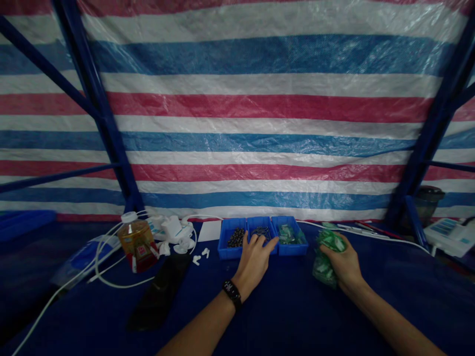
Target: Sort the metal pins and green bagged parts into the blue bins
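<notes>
My left hand (256,258), with a dark band at the wrist, reaches over the front of the middle blue bin (274,251). Its fingers are apart and I see nothing held in them. Small metal parts (261,231) lie in that bin, partly hidden by the fingers. The left bin (229,253) holds dark, round metal pieces (236,238). In the right bin (293,250) are small clear-green packets (287,234). On the right, my right hand (344,258) is closed around a bunch of green plastic bags (326,262), just above or on the blue table; contact is unclear.
To the left are a bottle of amber liquid (136,242), white cables (107,282), chargers (174,230), two white earbuds (200,256) and a dark, flat pouch-like thing (159,291). A white device (451,235) stands far right. Blue metal posts (107,128) frame a striped sheet (260,106).
</notes>
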A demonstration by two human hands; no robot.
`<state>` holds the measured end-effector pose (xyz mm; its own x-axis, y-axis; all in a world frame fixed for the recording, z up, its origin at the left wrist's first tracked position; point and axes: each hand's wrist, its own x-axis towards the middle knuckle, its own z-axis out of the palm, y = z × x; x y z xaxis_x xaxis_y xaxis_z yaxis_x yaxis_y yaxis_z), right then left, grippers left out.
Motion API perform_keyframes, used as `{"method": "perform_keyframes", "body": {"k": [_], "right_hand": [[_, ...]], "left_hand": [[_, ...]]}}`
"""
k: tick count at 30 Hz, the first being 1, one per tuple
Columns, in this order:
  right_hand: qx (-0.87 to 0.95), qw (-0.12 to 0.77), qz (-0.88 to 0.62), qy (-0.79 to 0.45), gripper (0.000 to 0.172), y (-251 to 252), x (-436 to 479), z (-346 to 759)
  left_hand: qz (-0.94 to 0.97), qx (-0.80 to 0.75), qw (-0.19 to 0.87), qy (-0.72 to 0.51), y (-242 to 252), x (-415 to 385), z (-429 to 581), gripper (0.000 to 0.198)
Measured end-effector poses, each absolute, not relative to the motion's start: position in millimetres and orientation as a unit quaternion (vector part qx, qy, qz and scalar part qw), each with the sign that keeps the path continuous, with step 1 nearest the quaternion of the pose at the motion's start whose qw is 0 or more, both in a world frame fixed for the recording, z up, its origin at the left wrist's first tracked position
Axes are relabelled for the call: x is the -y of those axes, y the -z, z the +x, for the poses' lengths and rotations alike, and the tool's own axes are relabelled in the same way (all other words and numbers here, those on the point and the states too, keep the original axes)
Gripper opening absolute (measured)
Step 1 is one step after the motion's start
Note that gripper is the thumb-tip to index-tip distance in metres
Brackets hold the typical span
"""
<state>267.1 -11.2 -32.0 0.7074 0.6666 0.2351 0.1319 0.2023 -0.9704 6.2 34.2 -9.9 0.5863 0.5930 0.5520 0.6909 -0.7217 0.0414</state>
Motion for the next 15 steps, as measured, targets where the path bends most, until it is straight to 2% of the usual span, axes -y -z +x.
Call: {"method": "perform_keyframes", "body": {"k": [6, 15], "right_hand": [[0.409, 0.565, -0.705, -0.127, 0.061, 45.2, 15.4, 262.4], [0.497, 0.548, -0.654, -0.159, 0.06, 42.3, 17.4, 270.8]], "left_hand": [[-0.881, 0.373, 0.087, 0.279, 16.3, -35.1, 10.7, 0.046], [-0.862, 0.408, 0.067, 0.295, 8.7, -30.0, 8.9, 0.039]]}}
